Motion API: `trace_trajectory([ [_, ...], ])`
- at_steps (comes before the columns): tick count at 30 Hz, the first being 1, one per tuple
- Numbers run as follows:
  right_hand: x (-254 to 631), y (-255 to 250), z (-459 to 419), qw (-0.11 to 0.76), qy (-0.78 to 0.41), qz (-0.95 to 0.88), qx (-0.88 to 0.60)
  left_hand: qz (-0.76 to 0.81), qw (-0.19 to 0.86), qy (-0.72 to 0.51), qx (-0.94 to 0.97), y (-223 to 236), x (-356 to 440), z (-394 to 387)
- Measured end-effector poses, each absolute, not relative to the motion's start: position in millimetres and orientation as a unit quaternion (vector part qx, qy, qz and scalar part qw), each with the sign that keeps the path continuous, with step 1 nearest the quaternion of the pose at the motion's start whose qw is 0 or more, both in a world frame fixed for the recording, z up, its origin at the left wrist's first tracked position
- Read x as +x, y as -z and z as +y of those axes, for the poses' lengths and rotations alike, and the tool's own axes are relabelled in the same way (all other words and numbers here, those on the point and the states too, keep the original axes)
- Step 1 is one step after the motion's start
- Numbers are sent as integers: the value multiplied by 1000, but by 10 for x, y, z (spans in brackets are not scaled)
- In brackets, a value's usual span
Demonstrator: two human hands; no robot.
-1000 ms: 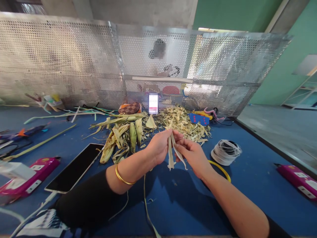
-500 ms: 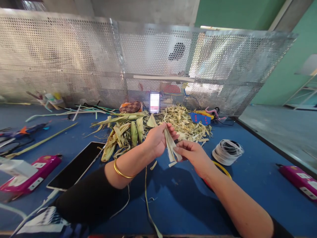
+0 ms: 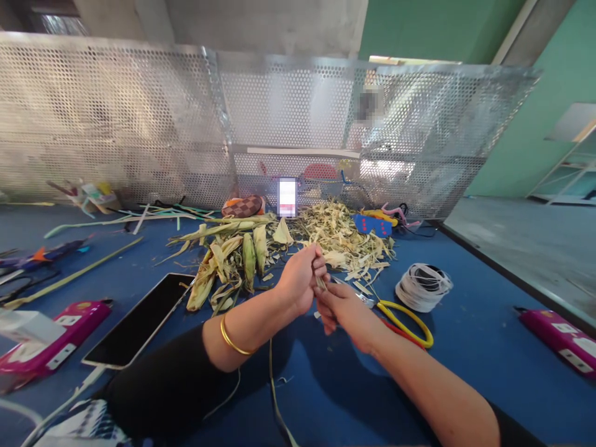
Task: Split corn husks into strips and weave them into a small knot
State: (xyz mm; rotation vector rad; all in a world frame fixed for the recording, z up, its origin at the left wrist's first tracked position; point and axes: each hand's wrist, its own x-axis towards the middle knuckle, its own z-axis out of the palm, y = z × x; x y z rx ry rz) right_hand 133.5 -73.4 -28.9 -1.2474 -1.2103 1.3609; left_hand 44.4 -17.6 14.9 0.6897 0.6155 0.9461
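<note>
My left hand (image 3: 300,279) is closed around a pale strip of corn husk (image 3: 320,283), which shows only in the small gap between my hands. My right hand (image 3: 344,307) pinches the lower part of the same husk, its fingers mostly hiding it. Beyond my hands lies a heap of shredded husk (image 3: 338,230). Left of that heap are larger husk leaves, some still green (image 3: 249,261). Beside my right hand rest scissors with a yellow and red handle (image 3: 412,320). A long thin husk strip (image 3: 274,385) runs down the table below my left wrist.
A spool of white cord (image 3: 423,288) stands at the right. Magenta power strips lie at the far right (image 3: 561,335) and left (image 3: 56,341). A dark tablet (image 3: 139,323) lies by my left arm. A lit phone (image 3: 287,197) stands before the perforated metal screen (image 3: 162,124).
My right hand has moved up close against my left, and the husk that fanned out below is now gathered between the fingers. The scissors show more fully. The view has shifted slightly.
</note>
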Motion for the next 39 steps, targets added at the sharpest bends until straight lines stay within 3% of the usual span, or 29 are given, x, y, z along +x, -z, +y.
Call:
trace_trajectory([
  [6, 1332, 258, -791, 378, -318, -647, -582, 317, 793, -391, 345, -228, 339, -45],
  [10, 1444, 139, -797, 335, -246, -702, -578, 332, 746, -413, 404, -293, 307, 14],
  [13, 1562, 74, -721, 445, -287, -620, -579, 332, 676, -393, 528, -276, 311, 3],
  [17, 1595, 67, -641, 576, -443, -466, -506, 303, 619, -351, 634, -156, 354, -82],
  [20, 1555, 103, -641, 600, -529, -400, -448, 268, 578, -312, 705, -80, 374, -118],
  [24, 1545, 143, -647, 634, -551, -343, -422, 257, 508, -290, 770, -54, 366, -100],
  [29, 1585, 135, -631, 651, -558, -338, -389, 268, 538, -250, 759, -66, 364, -108],
  [34, 1624, 59, -637, 668, -517, -345, -409, 281, 623, -224, 695, -199, 335, -141],
  [39, 1704, 23, -621, 654, -435, -399, -473, 308, 575, -243, 718, -209, 311, -66],
])
